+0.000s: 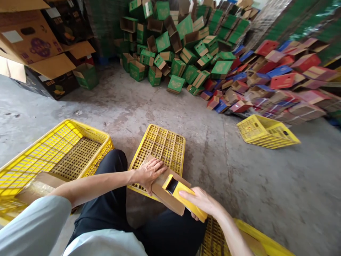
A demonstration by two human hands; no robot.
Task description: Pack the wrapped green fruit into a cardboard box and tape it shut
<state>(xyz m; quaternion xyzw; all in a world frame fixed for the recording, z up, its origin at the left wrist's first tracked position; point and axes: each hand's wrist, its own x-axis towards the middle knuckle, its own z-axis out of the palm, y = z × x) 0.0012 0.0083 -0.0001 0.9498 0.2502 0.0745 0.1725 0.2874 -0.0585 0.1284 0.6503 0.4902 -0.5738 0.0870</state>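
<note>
Yellow boxy handheld tool (190,203) in its curled fingers, the right hand (200,202) reaches over a brown cardboard box (170,200); the left hand (150,173), forearm stretched rightward, lies palm-down on it, fingers slightly spread, above a yellow perforated plastic crate's (166,141) near end.

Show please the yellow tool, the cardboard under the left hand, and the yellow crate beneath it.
Yellow tool (190,205): head view, side of its body.
Cardboard (167,197): head view, its uncovered surface.
Yellow crate (167,131): head view, far edge.
</note>
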